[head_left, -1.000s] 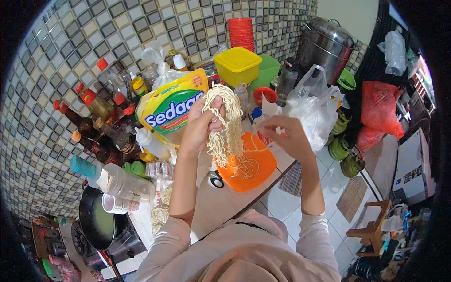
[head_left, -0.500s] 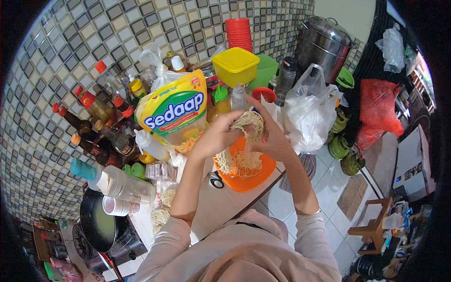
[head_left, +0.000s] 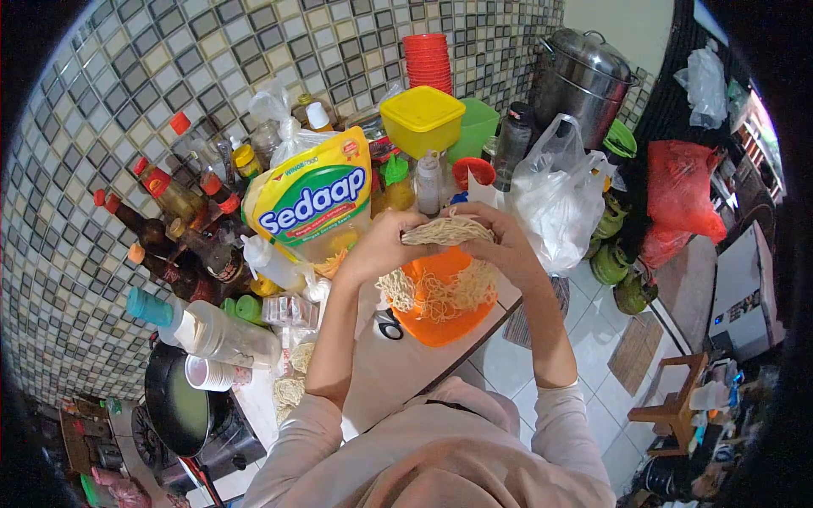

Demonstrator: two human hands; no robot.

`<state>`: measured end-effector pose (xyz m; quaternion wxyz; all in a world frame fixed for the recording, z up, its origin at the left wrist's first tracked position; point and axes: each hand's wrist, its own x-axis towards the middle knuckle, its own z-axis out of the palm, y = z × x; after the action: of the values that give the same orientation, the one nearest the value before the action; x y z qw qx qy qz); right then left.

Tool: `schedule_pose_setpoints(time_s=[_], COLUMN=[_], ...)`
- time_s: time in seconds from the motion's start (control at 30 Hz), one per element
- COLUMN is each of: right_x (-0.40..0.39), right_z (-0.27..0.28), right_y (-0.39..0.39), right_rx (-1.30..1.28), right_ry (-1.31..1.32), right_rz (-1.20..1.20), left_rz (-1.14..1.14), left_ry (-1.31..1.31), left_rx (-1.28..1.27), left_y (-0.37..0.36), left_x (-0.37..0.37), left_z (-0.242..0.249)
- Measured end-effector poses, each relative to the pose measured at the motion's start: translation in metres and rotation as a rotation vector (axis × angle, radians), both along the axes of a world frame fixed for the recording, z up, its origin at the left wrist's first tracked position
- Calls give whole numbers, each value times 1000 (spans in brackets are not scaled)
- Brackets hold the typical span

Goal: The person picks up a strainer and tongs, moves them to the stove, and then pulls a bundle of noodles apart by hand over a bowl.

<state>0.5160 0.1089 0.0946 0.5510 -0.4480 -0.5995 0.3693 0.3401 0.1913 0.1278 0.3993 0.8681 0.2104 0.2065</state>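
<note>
A block of dried noodles [head_left: 447,231] is gripped at its two ends by my left hand [head_left: 383,247] and my right hand [head_left: 508,247]. It hangs level above an orange plastic basin [head_left: 442,335]. More noodles [head_left: 449,296] lie loose in that basin, with a clump at its left side and another at its right. Fingers of both hands curl round the block, and their far tips are partly hidden. To the left of the basin lie black-handled scissors [head_left: 389,326]. Further left, several noodle blocks [head_left: 290,389] line the counter.
A yellow Sedaap packet [head_left: 313,199] stands behind my left hand, beside several sauce bottles [head_left: 169,188]. A white plastic bag [head_left: 555,212] sits to the right. A pan of liquid [head_left: 182,398] is on the stove at lower left. The counter's edge [head_left: 474,347] runs before me.
The noodle block has turned from upright and bunched to lying level between both hands. My hands have spread slightly lower. More noodles show in the basin's right side.
</note>
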Motion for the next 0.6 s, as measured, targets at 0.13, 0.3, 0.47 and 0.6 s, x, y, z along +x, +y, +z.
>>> schedule_pose_setpoints(time_s=[0.13, 0.3, 0.47, 0.6], right_x=[-3, -5, -16, -24], right_z=[17, 15, 28, 41], right_y=[-8, -4, 5, 13], right_rx=[-142, -163, -48, 23], right_ry=[162, 408, 543, 565], right_rz=[36, 107, 102, 157], left_rz=[-40, -144, -202, -70], left_ry=[18, -11, -325, -397], left_rx=[-150, -495, -839, -835], left_y=[2, 18, 22, 9], left_x=[-3, -10, -11, -6], left_z=[-10, -34, -67, -84])
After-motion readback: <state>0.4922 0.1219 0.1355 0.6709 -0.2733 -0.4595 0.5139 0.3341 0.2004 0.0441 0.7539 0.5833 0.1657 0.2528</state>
